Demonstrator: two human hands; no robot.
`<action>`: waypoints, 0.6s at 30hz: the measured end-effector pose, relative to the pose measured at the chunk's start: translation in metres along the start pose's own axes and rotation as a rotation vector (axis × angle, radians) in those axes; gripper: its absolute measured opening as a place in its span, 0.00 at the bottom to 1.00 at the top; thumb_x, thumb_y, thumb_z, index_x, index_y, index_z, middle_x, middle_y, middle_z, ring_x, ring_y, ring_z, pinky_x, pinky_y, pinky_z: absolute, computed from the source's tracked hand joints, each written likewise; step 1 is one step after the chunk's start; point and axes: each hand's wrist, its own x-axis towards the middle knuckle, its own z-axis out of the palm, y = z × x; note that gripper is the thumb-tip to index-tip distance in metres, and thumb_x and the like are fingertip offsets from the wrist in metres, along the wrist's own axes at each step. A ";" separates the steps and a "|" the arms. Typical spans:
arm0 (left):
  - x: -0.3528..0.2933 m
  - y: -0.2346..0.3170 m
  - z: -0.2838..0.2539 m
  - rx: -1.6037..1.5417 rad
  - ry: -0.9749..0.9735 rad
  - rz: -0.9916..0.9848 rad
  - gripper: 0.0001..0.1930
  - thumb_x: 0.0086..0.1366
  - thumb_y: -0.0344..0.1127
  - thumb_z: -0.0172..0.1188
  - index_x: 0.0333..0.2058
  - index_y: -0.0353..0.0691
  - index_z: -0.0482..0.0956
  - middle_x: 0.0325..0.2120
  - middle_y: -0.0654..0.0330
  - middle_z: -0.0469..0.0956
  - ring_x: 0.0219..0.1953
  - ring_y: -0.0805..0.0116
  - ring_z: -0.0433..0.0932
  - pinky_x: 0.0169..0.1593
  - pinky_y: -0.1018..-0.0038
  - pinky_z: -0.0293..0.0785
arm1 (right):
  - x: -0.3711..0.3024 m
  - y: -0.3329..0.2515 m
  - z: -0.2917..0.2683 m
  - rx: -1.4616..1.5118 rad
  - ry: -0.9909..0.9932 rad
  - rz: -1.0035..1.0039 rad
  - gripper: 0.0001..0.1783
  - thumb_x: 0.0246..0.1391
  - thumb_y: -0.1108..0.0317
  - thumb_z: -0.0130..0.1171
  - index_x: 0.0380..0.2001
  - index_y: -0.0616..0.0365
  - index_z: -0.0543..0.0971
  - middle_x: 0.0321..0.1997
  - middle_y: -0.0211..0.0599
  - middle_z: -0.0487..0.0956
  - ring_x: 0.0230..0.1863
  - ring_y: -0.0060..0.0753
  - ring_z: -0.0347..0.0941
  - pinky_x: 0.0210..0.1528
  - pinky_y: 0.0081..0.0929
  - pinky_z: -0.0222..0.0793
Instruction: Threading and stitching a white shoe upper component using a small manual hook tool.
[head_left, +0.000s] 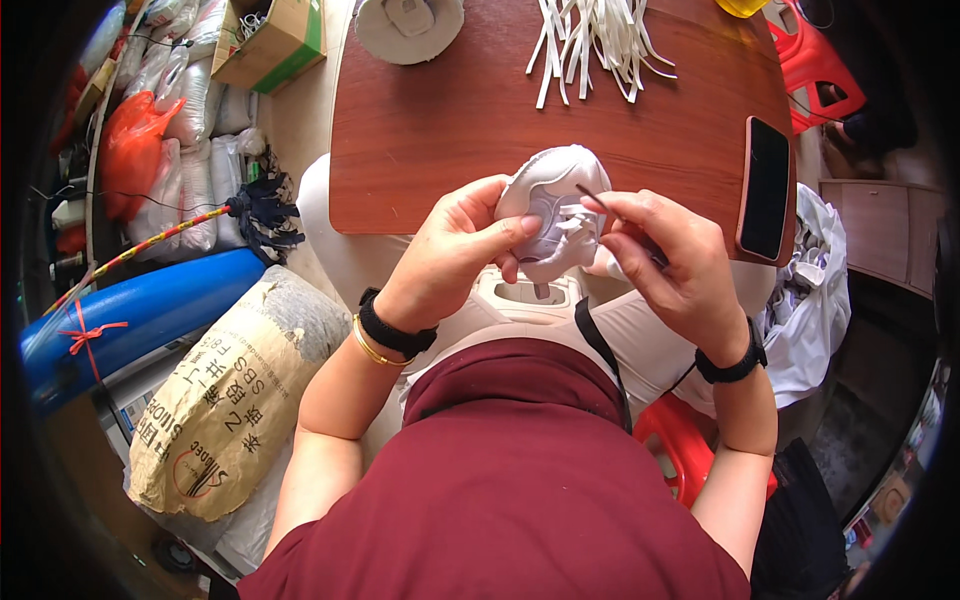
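1. Currently, the white shoe [548,185] is off the table [450,140], held up between my two hands near the table's close edge, with its inside turned toward me.
2. My left hand [455,238] grips the shoe by its left side, the thumb pressed against the inner rim and the fingers curled around behind it.
3. My right hand [675,245] is closed around a thin dark tool [586,191], whose end pokes out past my index finger over the right side of the shoe. My thumb is close to the shoe's edge; whether it touches, I cannot tell.
4. As for what is done, white folds or strands [575,228] bunch up at the shoe's right side, just under the tool. They look partly worked to me, though I cannot make out how many are in place or whether any is fastened.
5. As for what is left, I judge this piece unfinished: the bunched part sits loose and uneven, and the tool is right beside it.
6. Beyond that, a loose heap of white strips [605,45] lies at the far side of the table, apart from my hands and seemingly unused. If they belong to this work, plenty remains.
7. Over at the right edge, a phone [764,190] lies on the table, well apart from the shoe.
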 end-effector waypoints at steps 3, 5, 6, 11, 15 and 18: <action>0.000 0.000 0.007 0.023 0.024 0.013 0.16 0.65 0.30 0.60 0.51 0.33 0.74 0.34 0.62 0.79 0.31 0.78 0.77 0.28 0.81 0.76 | 0.004 0.001 0.004 -0.038 -0.031 -0.066 0.11 0.54 0.76 0.61 0.42 0.62 0.80 0.30 0.41 0.79 0.28 0.31 0.76 0.31 0.25 0.71; 0.001 -0.001 0.008 0.048 0.028 0.028 0.17 0.65 0.30 0.60 0.51 0.33 0.74 0.34 0.62 0.79 0.31 0.78 0.78 0.27 0.81 0.76 | 0.004 0.007 0.010 0.117 -0.030 0.059 0.09 0.52 0.76 0.62 0.39 0.62 0.80 0.30 0.39 0.79 0.27 0.30 0.75 0.30 0.25 0.71; 0.000 -0.003 0.005 0.051 -0.002 0.013 0.16 0.65 0.31 0.61 0.50 0.33 0.74 0.35 0.62 0.79 0.29 0.80 0.76 0.27 0.83 0.74 | 0.005 0.006 0.011 0.118 -0.031 0.060 0.09 0.52 0.76 0.62 0.39 0.62 0.80 0.30 0.39 0.79 0.27 0.30 0.75 0.30 0.25 0.71; -0.003 -0.002 0.005 0.013 -0.037 -0.032 0.16 0.65 0.31 0.61 0.49 0.32 0.74 0.34 0.63 0.78 0.25 0.83 0.73 0.28 0.84 0.71 | 0.004 0.008 0.015 0.042 -0.075 0.036 0.07 0.52 0.75 0.64 0.35 0.62 0.79 0.30 0.38 0.79 0.27 0.30 0.76 0.31 0.24 0.72; -0.005 -0.002 0.007 -0.004 -0.009 -0.027 0.19 0.62 0.25 0.60 0.52 0.31 0.72 0.35 0.62 0.77 0.26 0.80 0.73 0.27 0.83 0.71 | 0.001 0.013 0.020 0.043 -0.025 -0.036 0.08 0.52 0.74 0.64 0.36 0.61 0.78 0.30 0.38 0.79 0.28 0.32 0.77 0.31 0.26 0.73; -0.005 -0.004 0.006 0.016 0.000 -0.031 0.20 0.61 0.24 0.60 0.52 0.31 0.72 0.35 0.62 0.77 0.25 0.81 0.72 0.26 0.84 0.69 | -0.001 0.012 0.020 -0.026 -0.040 -0.040 0.08 0.51 0.74 0.65 0.35 0.61 0.78 0.29 0.39 0.79 0.29 0.34 0.78 0.32 0.27 0.74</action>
